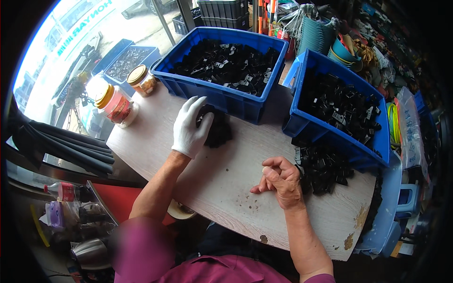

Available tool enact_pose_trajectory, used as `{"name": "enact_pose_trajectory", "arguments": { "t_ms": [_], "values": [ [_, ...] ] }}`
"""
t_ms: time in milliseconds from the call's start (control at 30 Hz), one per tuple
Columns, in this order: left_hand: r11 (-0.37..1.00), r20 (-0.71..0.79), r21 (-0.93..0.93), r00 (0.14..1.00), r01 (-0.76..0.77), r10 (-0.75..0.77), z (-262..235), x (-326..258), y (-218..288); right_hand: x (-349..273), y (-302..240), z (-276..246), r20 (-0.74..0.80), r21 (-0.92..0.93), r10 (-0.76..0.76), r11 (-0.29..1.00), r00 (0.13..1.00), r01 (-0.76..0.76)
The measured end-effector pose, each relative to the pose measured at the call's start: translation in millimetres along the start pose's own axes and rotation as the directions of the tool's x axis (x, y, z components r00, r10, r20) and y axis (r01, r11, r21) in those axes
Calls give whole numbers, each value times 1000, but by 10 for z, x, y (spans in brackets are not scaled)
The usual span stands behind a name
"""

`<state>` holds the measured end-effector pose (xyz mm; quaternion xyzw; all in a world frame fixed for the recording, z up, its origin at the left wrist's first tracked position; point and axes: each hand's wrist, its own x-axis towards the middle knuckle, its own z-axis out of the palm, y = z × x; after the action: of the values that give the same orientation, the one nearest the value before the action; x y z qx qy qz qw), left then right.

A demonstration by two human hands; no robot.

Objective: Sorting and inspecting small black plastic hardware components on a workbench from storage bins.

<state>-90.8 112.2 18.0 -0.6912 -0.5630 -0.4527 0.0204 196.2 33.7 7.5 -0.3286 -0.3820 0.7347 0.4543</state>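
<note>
My left hand [188, 127], in a white knitted glove, is over the left half of the table with its thumb and fingers apart. Beside and partly under its thumb lies a small heap of black parts [219, 131]. Bare, my right hand [284, 183] hovers above the right half of the table, thumb pressed to the curled fingers in a pinch; anything between them is too small to make out. Just right of it spreads a larger pile of small black clip-like pieces [323, 170], some showing pale metal.
Two blue crates [257, 101] [302, 120] full of black pieces stand along the far and right sides of the pale, worn table [226, 203]. Two lidded jars [115, 106] [141, 80] sit at the left edge. Stacked green buckets [315, 35] are behind.
</note>
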Motion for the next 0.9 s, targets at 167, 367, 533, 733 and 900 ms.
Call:
{"name": "enact_pose_trajectory", "arguments": {
  "t_ms": [167,367,533,733,900],
  "values": [
    [993,-112,-101,992,-68,57,-157,220,31,5,-13,34,4,0,-1,1000,1000,1],
    [974,-118,51,967,-222,227,-311,872,185,-5,-29,-2,-33,-19,4,1000,999,-5],
    [957,391,289,914,-13,-105,-123,1603,-186,4,2,23,17,13,-7,1000,1000,7],
    [792,732,593,509,-147,-453,413,2007,-137,0,-19,5,-22,-7,25,1000,999,-25],
    [818,687,573,576,-53,-444,528,2046,-169,13,-31,12,-4,10,23,1000,1000,-23]
  ]
}}
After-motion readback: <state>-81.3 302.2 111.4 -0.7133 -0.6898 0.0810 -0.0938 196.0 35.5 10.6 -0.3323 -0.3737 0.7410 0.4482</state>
